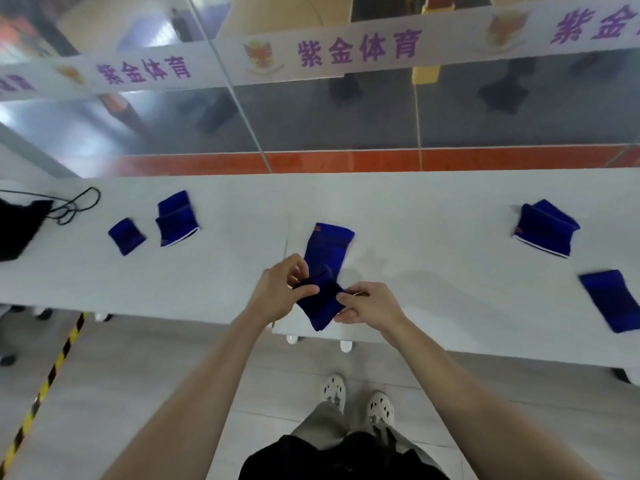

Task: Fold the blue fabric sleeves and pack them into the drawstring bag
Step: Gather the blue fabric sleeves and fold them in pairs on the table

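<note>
Head view: blue sleeve (320, 303) is pinched between left hand (280, 292) and right hand (369, 304) for folding.
Bag (17, 226): left far aside, for packing later.

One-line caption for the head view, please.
Both hands, left hand and right hand, fold a blue sleeve over a white table; black drawstring bag lies far left.

Long white tabletop (433, 209) across view, white feet under near edge. Behind: glass panels (311, 116) with reflections, white banner (346, 51) bearing purple characters, orange-red strip (311, 161) at base. Grey tiled floor (138, 375); yellow-black hazard tape (45, 393) at left.
</note>
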`<state>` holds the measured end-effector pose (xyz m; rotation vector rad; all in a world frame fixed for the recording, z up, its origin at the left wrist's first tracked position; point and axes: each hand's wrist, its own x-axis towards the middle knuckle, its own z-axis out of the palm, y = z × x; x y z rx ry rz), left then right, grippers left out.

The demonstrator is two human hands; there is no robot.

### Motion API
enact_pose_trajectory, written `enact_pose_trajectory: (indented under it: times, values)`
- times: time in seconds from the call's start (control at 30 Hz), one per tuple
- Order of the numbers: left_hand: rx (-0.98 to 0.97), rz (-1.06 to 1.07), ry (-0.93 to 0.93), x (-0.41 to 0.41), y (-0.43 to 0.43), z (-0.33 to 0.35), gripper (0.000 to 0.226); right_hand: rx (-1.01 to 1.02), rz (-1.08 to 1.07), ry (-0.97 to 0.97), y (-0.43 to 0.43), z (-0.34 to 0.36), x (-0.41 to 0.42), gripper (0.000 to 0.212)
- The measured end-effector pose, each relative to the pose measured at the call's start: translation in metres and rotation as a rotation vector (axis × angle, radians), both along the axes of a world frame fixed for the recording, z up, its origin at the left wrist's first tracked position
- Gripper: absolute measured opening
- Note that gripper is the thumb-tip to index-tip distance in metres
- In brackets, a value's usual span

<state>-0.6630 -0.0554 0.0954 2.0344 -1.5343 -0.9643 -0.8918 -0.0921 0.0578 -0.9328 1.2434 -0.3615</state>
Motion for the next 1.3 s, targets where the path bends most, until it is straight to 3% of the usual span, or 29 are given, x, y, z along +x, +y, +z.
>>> enact_pose_trajectory:
  times: [0.23, 0.3, 0.43, 0.6, 0.73, 0.8, 0.9, 1.03, 1.17, 1.3]
  values:
    - [-0.104, -0.022, -0.202, 0.035, 0.045, -0.002, 0.021, 0.064, 0.037, -0.069, 0.014, 0.020, 0.059, 0.019]
    - [-0.117, -0.040, -0.201, 0.046, 0.058, -0.002, 0.017, 0.103, 0.004, -0.083, 0.019, 0.021, 0.080, 0.023]
    - [-0.153, -0.081, -0.233, 0.082, 0.086, -0.005, 0.037, 0.189, -0.027, -0.102, 0.029, 0.024, 0.127, 0.020]
    - [-0.141, 0.059, -0.212, 0.158, 0.113, -0.006, 0.025, 0.190, 0.027, -0.171, 0.050, 0.032, 0.199, 0.027]
    - [-0.040, 0.232, 0.105, 0.231, 0.134, -0.003, 0.024, -0.093, 0.215, -0.016, 0.065, 0.029, 0.258, 0.036]
    - [-0.028, 0.255, 0.241, 0.263, 0.148, -0.003, 0.022, -0.114, 0.340, -0.052, 0.075, 0.028, 0.292, 0.043]
    - [-0.021, 0.323, 0.360, 0.304, 0.165, -0.006, 0.020, -0.224, 0.333, -0.028, 0.091, 0.028, 0.346, 0.029]
    - [0.074, 0.536, 0.316, 0.352, 0.172, -0.006, 0.034, -0.622, 0.285, 0.152, 0.104, 0.024, 0.404, 0.022]
    - [0.212, 0.736, 0.783, 0.391, 0.161, 0.006, 0.063, -1.254, 0.468, 0.197, 0.103, 0.020, 0.440, 0.024]
    - [0.159, 0.727, 0.822, 0.429, 0.140, 0.001, 0.045, -1.554, 0.704, 0.099, 0.085, 0.006, 0.476, 0.023]
